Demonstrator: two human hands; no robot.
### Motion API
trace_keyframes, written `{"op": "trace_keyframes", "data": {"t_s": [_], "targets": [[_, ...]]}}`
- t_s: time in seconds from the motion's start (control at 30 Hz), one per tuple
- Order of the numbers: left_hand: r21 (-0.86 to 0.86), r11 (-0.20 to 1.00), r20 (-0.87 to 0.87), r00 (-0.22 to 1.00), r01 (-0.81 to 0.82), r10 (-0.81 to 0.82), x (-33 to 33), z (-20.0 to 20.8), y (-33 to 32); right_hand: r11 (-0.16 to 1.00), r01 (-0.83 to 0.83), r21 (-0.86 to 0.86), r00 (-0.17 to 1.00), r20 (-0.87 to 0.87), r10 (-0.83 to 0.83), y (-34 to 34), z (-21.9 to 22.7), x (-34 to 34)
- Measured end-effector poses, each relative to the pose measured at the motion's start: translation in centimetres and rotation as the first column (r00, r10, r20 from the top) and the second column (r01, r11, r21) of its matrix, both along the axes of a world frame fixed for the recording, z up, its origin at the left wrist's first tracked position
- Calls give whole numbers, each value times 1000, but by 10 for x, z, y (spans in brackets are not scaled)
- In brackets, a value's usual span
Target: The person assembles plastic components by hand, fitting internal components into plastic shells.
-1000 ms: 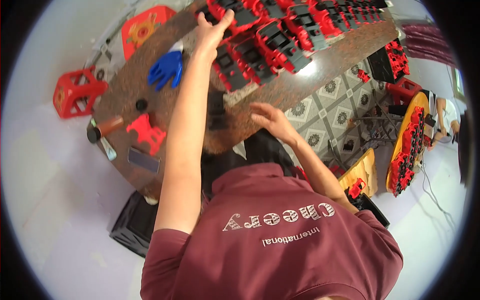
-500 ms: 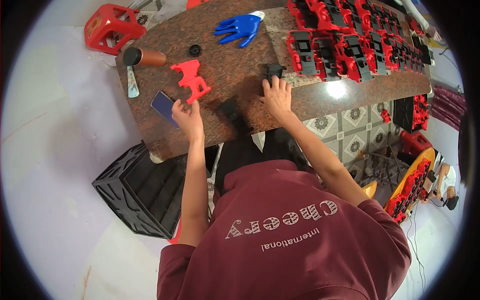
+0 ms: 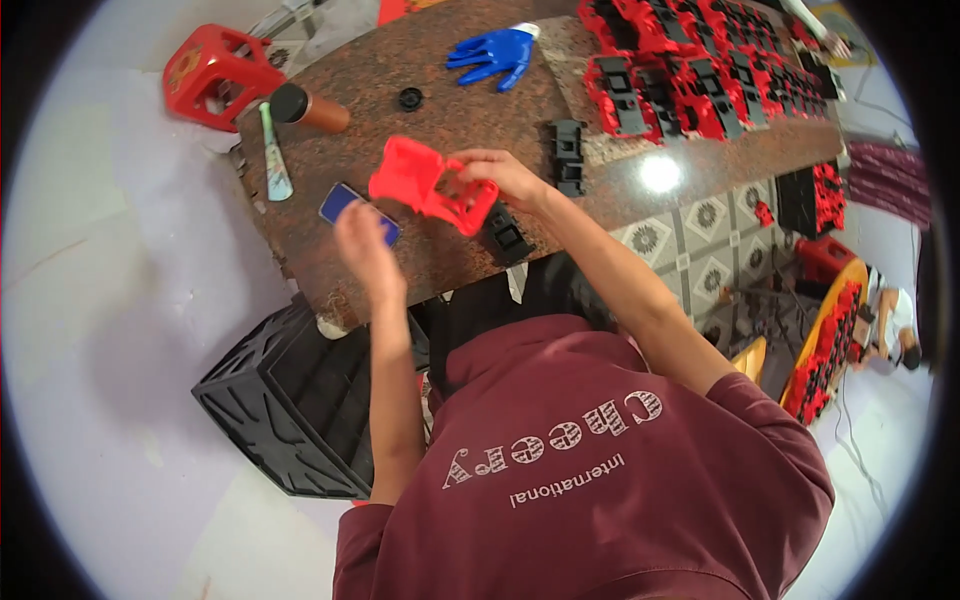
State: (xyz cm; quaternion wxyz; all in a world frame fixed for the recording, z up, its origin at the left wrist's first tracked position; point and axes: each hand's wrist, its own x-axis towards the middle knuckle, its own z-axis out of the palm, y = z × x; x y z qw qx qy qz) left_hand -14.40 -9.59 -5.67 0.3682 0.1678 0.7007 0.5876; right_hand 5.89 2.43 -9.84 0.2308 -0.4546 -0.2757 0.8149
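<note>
A red plastic frame (image 3: 412, 172) with cut-out openings is lifted off the tabletop, tilted, its right end gripped by my right hand (image 3: 505, 178). My left hand (image 3: 367, 248), smeared by motion, hovers beside the blue-screened phone (image 3: 340, 203) and partly covers it; I cannot make out its fingers. One black plastic part (image 3: 568, 158) lies to the right of my right hand. Another black part (image 3: 510, 236) rests near the table's front edge, just below the red frame and partly hidden by it.
Assembled red-and-black pieces (image 3: 690, 85) crowd the back right. A blue glove (image 3: 492, 58), a small black round part (image 3: 410, 98), a brown bottle (image 3: 318, 110) and a slim pale tube-like item (image 3: 274, 155) lie farther back. A black crate (image 3: 285, 420) stands below left; a red stool (image 3: 215, 75) is beyond.
My right hand has left the black part at right and moved left onto the red frame, which is now raised. My left hand has come away from the frame toward me.
</note>
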Motion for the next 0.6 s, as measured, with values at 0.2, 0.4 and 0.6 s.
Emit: {"op": "trace_keyframes", "data": {"t_s": [0.2, 0.4, 0.6], "targets": [[-170, 153, -31, 150, 974, -988, -15, 75, 26, 624, -686, 373, 724, 274, 633, -35, 106, 29], [172, -3, 659, -118, 985, -743, -7, 44, 15, 866, -423, 269, 877, 363, 315, -19, 67, 77], [226, 602, 668, 328, 766, -668, -2, 21, -1, 594, -773, 223, 69, 960, -271, -20, -50, 120]]}}
